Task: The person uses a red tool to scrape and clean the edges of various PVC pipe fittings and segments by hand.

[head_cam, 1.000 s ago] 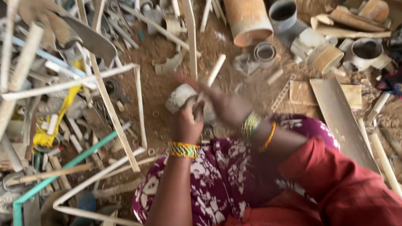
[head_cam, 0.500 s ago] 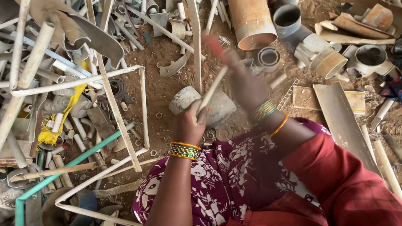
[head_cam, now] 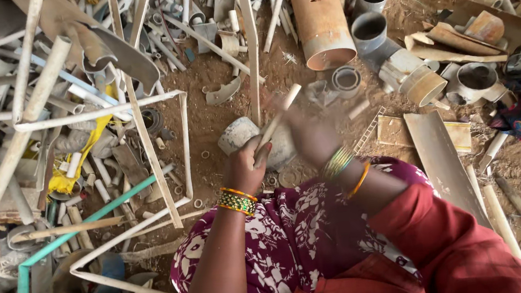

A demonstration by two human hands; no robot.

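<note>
My left hand is shut on a short cream pipe piece, which slants up to the right. Its lower end rests over a grey rounded stone on the dirt in front of my lap. My right hand, with green and orange bangles at the wrist, is motion-blurred just right of the pipe piece. It grips a reddish-brown object too smeared to name. My left wrist also wears bangles. A purple flowered cloth covers my lap.
Long white and cream pipes and a bent white frame pile up on the left, with a teal strip. A wide rusty-orange pipe, grey pipe fittings and flat boards lie ahead and right on brown dirt.
My right hand rose up with the reddish object half a second ago and has now come back down by the pipe piece. My left hand stayed on the pipe piece at the stone.
</note>
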